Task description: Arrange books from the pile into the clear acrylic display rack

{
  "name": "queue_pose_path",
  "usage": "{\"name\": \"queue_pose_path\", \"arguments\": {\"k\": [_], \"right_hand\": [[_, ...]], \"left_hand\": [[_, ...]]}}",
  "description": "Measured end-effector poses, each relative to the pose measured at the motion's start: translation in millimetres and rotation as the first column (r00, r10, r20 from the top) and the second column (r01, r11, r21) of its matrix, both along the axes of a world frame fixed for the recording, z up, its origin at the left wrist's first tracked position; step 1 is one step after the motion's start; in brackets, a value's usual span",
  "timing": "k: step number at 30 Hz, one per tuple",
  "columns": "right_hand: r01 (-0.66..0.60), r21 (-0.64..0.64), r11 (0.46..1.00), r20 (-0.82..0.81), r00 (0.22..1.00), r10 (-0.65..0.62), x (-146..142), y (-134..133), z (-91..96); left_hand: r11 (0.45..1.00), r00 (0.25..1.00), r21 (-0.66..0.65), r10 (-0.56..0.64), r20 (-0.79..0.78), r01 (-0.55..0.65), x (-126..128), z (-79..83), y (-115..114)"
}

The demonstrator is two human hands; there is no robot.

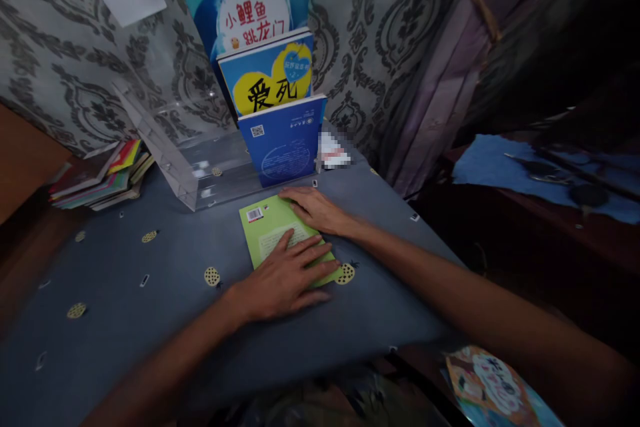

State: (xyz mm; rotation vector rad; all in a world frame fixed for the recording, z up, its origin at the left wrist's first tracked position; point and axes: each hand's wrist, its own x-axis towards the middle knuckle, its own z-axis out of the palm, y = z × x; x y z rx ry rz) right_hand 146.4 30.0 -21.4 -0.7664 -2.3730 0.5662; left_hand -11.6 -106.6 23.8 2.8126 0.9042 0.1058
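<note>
A green book (257, 230) lies on the table, its barcode side facing up. Across its near part rests my left hand (293, 273), flat with the fingers spread. My right hand (315, 210) touches the book's far right edge; its fingers are stretched along the cover, with the tips near the top corner. Just beyond stands a clear plastic book stand (170, 153). In its right part are a blue book (285, 140), a yellow and blue book (267, 80) behind it and a taller teal book (255, 7) at the back.
A pile of books (105, 177) lies at the table's left rear. Patterned cloth (390, 7) hangs behind the stand. On the right, a blue cloth (493, 167) bears dark items. A colourful picture book (493, 383) shows below the table's near right edge.
</note>
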Motion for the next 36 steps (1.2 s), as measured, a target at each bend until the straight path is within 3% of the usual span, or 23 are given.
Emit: {"name": "queue_pose_path", "arguments": {"k": [4, 10, 13, 19, 27, 30, 33, 36], "right_hand": [[0.000, 0.015, 1.000, 0.008, 1.000, 0.000, -0.3, -1.7, 1.2], [0.002, 0.027, 1.000, 0.034, 0.999, -0.003, -2.3, -1.7, 2.3], [0.018, 0.034, 0.999, 0.036, 0.999, -0.019, -3.5, -1.8, 1.2], [0.027, 0.059, 0.998, 0.081, 0.996, -0.032, -5.7, -5.3, 3.8], [0.040, 0.051, 0.998, 0.092, 0.995, -0.044, -5.2, -8.9, 10.2], [0.018, 0.050, 0.999, 0.079, 0.997, -0.022, -4.2, -8.6, 10.7], [-0.004, 0.012, 1.000, 0.043, 0.999, 0.004, -1.3, -6.0, 11.7], [-0.038, -0.136, 0.990, -0.047, 0.998, 0.032, 3.6, 0.7, 12.5]], "left_hand": [[0.998, 0.994, 0.015, 0.069, -0.083, -0.068, -32.2, 12.1, 8.4], [0.986, 0.917, 0.104, 0.158, -0.367, -0.129, -97.1, 30.8, 11.1], [0.989, 0.891, 0.133, 0.119, -0.438, -0.067, -94.0, 36.2, 8.9], [0.954, 0.928, 0.268, -0.025, -0.373, 0.133, -64.4, 31.6, 11.8], [0.937, 0.933, 0.296, -0.074, -0.352, 0.186, -82.6, 23.1, 12.0], [0.940, 0.967, 0.319, -0.036, -0.252, 0.118, -91.7, 14.2, 17.0], [0.953, 0.997, 0.295, 0.069, 0.026, -0.074, -93.6, 8.3, 22.4], [0.951, 0.889, 0.100, 0.232, 0.395, -0.293, -85.4, 9.0, 25.0]]}}
